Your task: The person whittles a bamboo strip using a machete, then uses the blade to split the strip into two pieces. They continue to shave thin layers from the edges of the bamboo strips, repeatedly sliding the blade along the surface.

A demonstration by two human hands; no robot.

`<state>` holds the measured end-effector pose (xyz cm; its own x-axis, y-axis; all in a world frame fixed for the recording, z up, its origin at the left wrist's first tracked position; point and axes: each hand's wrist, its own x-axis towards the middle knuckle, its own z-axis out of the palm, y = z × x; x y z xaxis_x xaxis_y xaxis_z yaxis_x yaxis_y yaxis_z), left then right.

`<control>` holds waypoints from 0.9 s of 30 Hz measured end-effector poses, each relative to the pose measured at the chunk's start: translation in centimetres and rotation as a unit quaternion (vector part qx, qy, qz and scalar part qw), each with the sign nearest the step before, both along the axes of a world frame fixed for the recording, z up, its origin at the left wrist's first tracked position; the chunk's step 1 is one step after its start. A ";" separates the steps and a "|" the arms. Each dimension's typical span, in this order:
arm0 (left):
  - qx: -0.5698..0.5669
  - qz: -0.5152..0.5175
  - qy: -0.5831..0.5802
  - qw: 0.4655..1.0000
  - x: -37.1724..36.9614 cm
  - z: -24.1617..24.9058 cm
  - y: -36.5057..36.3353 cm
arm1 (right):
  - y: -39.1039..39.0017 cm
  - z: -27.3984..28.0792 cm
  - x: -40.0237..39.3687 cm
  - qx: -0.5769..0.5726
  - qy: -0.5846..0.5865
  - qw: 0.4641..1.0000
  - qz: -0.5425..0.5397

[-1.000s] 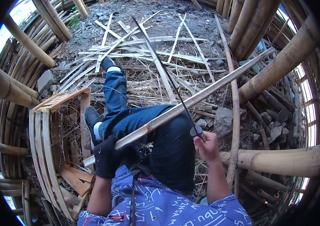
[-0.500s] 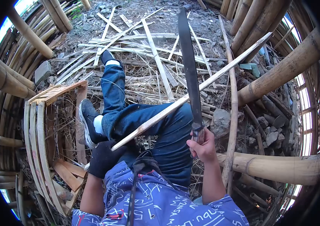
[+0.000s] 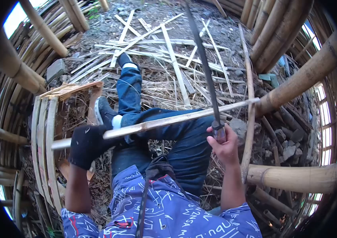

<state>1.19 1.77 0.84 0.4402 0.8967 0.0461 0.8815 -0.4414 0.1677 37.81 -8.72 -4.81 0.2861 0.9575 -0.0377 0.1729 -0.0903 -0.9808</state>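
A black glove covers my left hand (image 3: 89,143), which is closed round a long pale bamboo strip (image 3: 164,122). The strip runs from left of the glove, across my bent leg, to the bamboo pole on the right. My bare right hand (image 3: 224,143) grips the handle of a long machete (image 3: 203,55). Its dark blade points up and away from me, seen nearly edge-on, and crosses the strip in this view just above the handle.
Several split bamboo strips (image 3: 168,51) lie crossed on the ground ahead. A wooden crate (image 3: 43,139) stands at my left. Thick bamboo poles (image 3: 299,174) and broken stones (image 3: 289,144) are on the right. A grey block (image 3: 56,70) lies at the far left.
My left hand has moved left and up, swinging the strip from a steep slant to nearly level. The machete has turned from showing its flat side to nearly edge-on.
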 end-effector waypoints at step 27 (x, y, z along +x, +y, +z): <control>0.407 -0.105 -0.058 0.905 -7.5 -0.1 24.4 | 4.7 0.6 2.1 -0.069 -0.278 0.940 0.187</control>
<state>-6.33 26.16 0.74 0.5463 0.4421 0.7114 0.7618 -0.6153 -0.2026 39.93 -3.99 -4.17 -0.0565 0.9919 -0.1137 0.7002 -0.0419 -0.7127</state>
